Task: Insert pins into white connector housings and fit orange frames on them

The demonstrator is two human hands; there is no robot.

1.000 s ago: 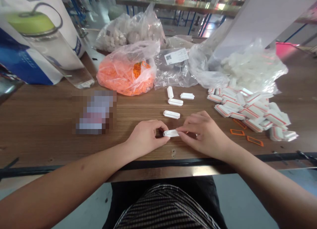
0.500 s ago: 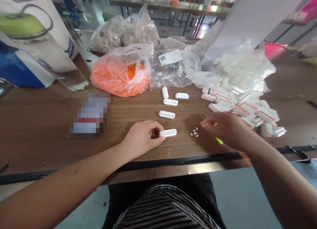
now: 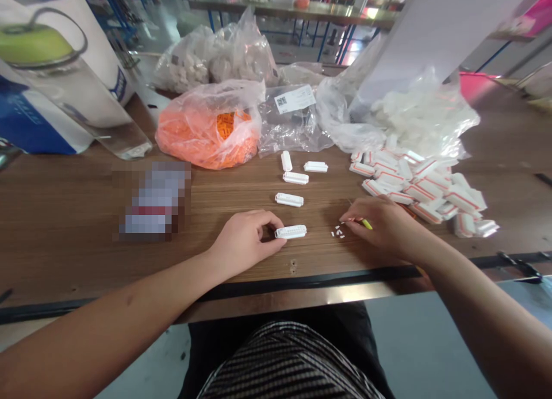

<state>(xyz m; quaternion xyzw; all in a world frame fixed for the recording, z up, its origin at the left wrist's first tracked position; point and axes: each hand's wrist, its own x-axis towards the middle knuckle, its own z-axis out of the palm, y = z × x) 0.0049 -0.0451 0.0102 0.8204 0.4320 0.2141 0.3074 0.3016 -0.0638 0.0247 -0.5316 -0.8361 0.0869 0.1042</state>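
My left hand (image 3: pixel 248 236) is closed on the left end of a white plastic strip-shaped part (image 3: pixel 291 232) with a row of small slots, which lies on the table. To its right, my right hand (image 3: pixel 379 223) pinches at the edge of a group of tiny white pieces (image 3: pixel 338 233). A thin tool with a yellow-green end (image 3: pixel 366 223) shows under its fingers; the rest of it is mostly hidden. Beyond the left hand lie similar white parts (image 3: pixel 289 199), several in a loose group.
A heap of white parts with orange edges (image 3: pixel 425 186) lies at right, before a clear bag (image 3: pixel 426 114). A bag of orange pieces (image 3: pixel 207 129) and a lime-lidded bottle (image 3: pixel 95 106) stand at back left. A blurred-out flat item (image 3: pixel 153 200) lies at left.
My right hand has shifted slightly left, its fingertips now at the tiny white pieces. The yellow-green end has swung up and left. My left hand stays on the white part.
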